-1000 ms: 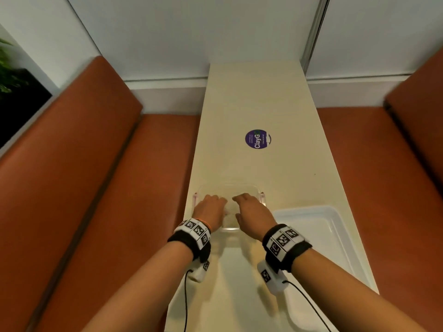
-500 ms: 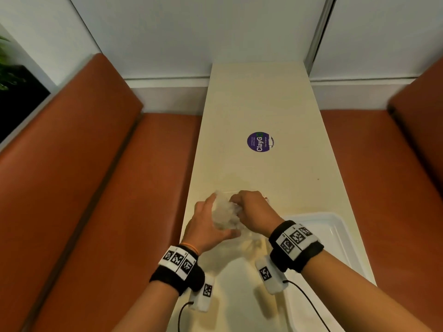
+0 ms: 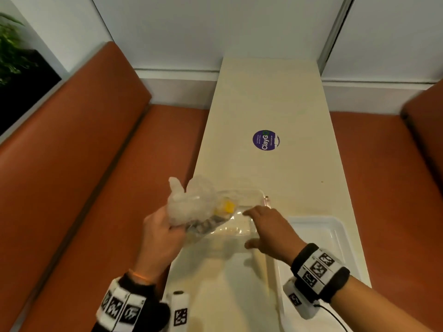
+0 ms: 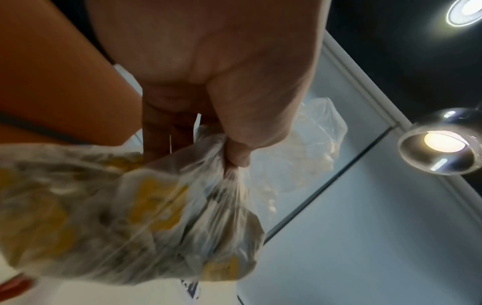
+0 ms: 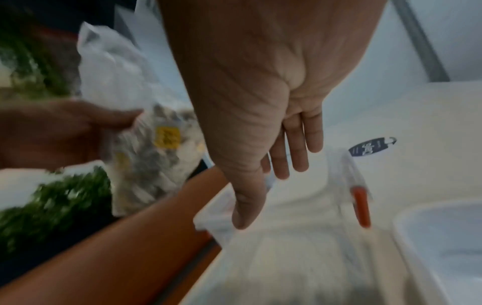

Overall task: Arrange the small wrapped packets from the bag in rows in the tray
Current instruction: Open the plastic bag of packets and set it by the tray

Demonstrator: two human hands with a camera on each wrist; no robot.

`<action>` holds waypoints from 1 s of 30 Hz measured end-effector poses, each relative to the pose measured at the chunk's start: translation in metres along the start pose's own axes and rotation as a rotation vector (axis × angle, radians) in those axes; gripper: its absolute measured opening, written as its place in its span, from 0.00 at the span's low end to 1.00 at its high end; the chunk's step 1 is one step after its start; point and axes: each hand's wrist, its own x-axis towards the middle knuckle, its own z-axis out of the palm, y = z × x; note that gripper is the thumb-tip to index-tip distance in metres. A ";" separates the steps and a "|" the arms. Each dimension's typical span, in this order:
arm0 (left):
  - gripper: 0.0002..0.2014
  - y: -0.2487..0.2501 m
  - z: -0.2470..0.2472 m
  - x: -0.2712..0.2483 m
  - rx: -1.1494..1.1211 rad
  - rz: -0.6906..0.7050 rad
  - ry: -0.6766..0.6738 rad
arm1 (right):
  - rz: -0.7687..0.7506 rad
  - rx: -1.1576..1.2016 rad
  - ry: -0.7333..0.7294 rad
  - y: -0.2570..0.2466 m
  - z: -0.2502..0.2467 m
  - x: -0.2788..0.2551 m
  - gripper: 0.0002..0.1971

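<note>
My left hand (image 3: 163, 232) grips a clear plastic bag (image 3: 191, 207) of small wrapped packets, some yellow, and holds it lifted over the table's left edge. In the left wrist view my left hand (image 4: 221, 115) bunches the bag (image 4: 130, 216) at its neck, and the packets inside are blurred. My right hand (image 3: 266, 226) is flat, fingers straight, over a clear plastic box (image 3: 242, 200). In the right wrist view the right hand (image 5: 274, 144) hovers above the clear box (image 5: 347, 177), with the bag (image 5: 146, 132) to its left. A white tray (image 3: 318, 243) lies at the right.
The narrow cream table (image 3: 266, 111) runs away from me, with a purple round sticker (image 3: 264, 140) at mid length. Orange bench seats (image 3: 72, 176) flank it on both sides. A green plant (image 3: 9, 51) stands at the far left.
My left hand lifted the bag out of the clear box and swung it left. My right hand let go of the bag and now lies flat over the box.
</note>
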 end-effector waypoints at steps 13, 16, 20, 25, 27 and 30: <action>0.17 -0.055 0.052 -0.085 0.018 -0.291 -0.156 | -0.033 -0.347 -0.002 0.017 0.016 0.073 0.14; 0.13 -0.059 0.075 -0.076 0.112 -0.274 -0.231 | 0.007 -0.334 0.040 0.029 0.005 0.103 0.13; 0.15 -0.063 0.095 -0.061 0.233 -0.194 -0.260 | 0.059 -0.299 0.051 0.042 -0.008 0.128 0.10; 0.21 -0.070 0.110 -0.050 0.294 -0.095 -0.239 | 0.077 -0.168 0.068 0.054 -0.013 0.130 0.17; 0.22 -0.069 0.113 -0.048 0.300 -0.113 -0.252 | 0.058 -0.065 0.085 0.055 -0.014 0.121 0.27; 0.23 -0.068 0.116 -0.045 0.318 -0.149 -0.314 | 0.083 0.078 0.172 0.060 -0.018 0.092 0.32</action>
